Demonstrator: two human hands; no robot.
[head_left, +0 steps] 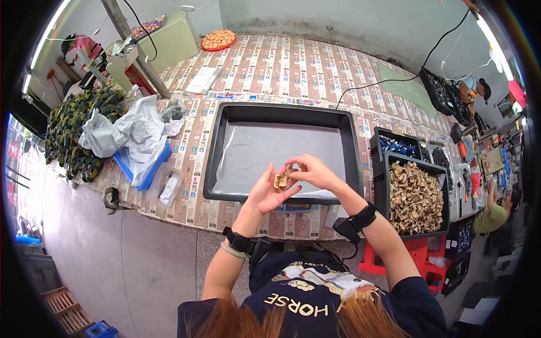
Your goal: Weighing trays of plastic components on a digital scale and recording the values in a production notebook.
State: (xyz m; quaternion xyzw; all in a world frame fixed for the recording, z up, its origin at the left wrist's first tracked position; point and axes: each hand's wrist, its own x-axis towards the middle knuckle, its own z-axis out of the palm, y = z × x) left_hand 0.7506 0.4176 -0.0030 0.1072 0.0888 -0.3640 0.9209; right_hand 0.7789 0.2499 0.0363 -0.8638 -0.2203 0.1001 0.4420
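Note:
My left hand (266, 190) is held palm up over the near part of a black tray (356, 146). In its fingers rests a small gold-tan, hollow, box-shaped piece (280, 181), its open side facing up. From the right my right hand (315, 172) reaches in, its thumb close to that piece. Its bent fingers close round something small and brownish, mostly hidden by them. The tray below is lined with a pale, smooth sheet (282, 143). A black bin (382, 200) to the right is heaped with similar gold-tan pieces (416, 197).
Behind that bin stands a smaller one with blue pieces (397, 146). At left lie a blue tray (153, 169) under white plastic (132, 127), a clear box (165, 186) and a dark green heap (79, 132). A red basket (218, 40) sits far back; a black cable (389, 82) crosses the table.

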